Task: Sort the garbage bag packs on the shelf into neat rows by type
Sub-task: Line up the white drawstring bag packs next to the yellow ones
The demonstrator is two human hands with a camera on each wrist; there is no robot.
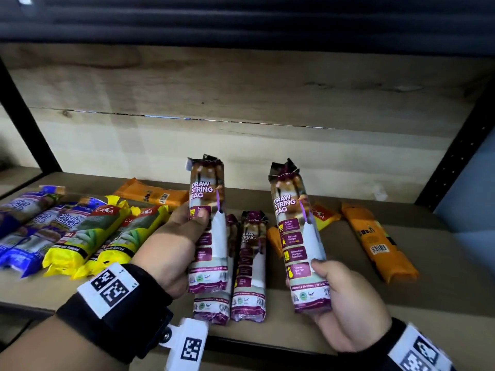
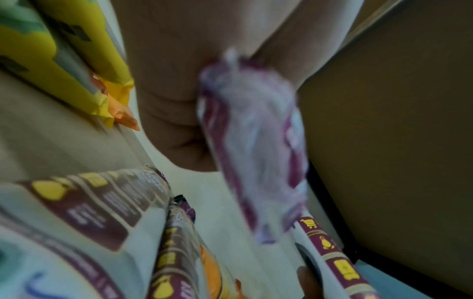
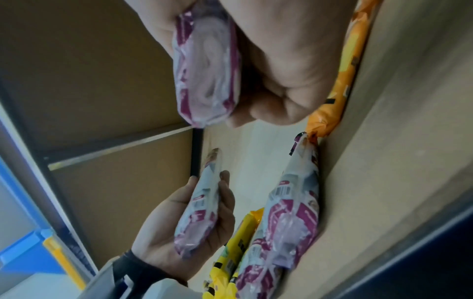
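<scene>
My left hand grips one purple "Draw String Bag" pack upright above the shelf, thumb across its front. My right hand holds a second purple pack by its lower end, also upright. Both held packs show end-on in the wrist views. Two more purple packs lie side by side on the wooden shelf between my hands. The right wrist view shows my left hand wrapped round its pack.
Yellow packs and blue packs lie in rows at the left. Orange packs lie at the back and at the right. A small yellow pack sits behind my right-hand pack. Black shelf posts frame both sides.
</scene>
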